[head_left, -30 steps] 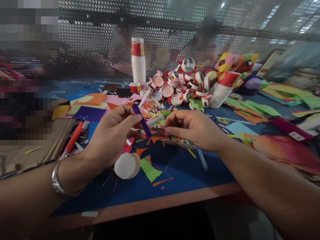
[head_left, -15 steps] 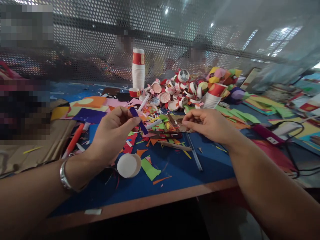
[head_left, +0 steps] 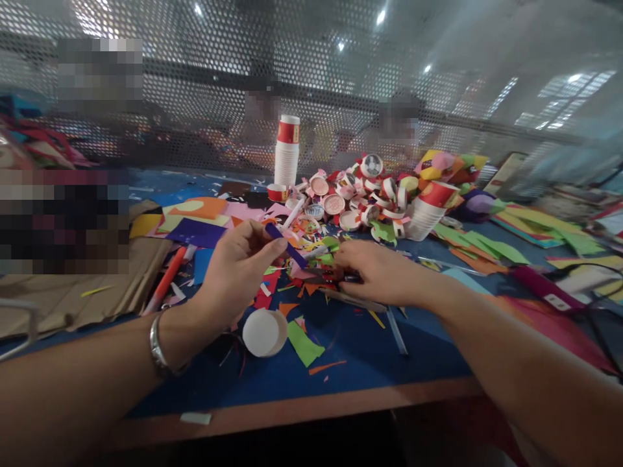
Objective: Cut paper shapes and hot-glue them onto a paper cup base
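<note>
My left hand [head_left: 238, 267] is raised a little above the blue table [head_left: 341, 370] and pinches a narrow purple paper strip [head_left: 288, 246] between thumb and fingers. A silver bangle sits on that wrist. My right hand [head_left: 377, 272] lies low on the heap of coloured paper scraps [head_left: 311, 250], its fingers curled down over the dark handles of scissors [head_left: 348, 279]. A thin wooden stick [head_left: 357, 301] lies just under that hand. A white paper cup [head_left: 264, 332] lies on its side below my left hand, beside a green scrap [head_left: 304, 342].
A tall stack of paper cups [head_left: 286, 152] stands at the back, next to a pile of cut cup rings [head_left: 360, 191] and a leaning cup stack [head_left: 428, 211]. Coloured sheets [head_left: 516, 250] cover the right, brown cardboard [head_left: 73, 292] the left. A perforated screen [head_left: 195, 97] closes the far side, with people behind it.
My right hand swung out to the right, then came back and dropped onto the scissors in the scrap heap. My left hand kept the purple strip. The view shifted slightly.
</note>
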Tool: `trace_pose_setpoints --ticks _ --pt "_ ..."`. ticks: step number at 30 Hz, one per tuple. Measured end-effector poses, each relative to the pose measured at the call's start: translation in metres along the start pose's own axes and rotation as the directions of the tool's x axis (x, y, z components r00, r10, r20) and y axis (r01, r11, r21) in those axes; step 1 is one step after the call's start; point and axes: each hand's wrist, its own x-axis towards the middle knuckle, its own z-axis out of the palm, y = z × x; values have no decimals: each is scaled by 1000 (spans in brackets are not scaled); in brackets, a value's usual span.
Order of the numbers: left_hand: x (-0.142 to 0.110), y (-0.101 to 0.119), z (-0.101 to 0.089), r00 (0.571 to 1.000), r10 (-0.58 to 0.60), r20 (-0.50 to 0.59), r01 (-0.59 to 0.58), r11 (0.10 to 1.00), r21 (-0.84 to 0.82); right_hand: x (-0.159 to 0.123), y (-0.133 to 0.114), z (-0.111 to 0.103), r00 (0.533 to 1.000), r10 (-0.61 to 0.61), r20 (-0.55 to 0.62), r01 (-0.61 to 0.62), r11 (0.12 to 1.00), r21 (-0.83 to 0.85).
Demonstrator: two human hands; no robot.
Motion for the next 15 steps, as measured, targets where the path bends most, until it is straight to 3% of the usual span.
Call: trace_pose_setpoints --ticks 5,10,15 --pt "5 -4 -2 999 -35 -2 35 995 -92 1 3 3 995 56 -78 -52 998 45" --pt "13 -6 -4 997 -74 -18 71 985 -154 -6 4 3 978 181 -101 -144 944 296" --pt "14 -2 0 986 -164 3 162 969 -188 -10 0 7 966 208 -153 -129 902 411"
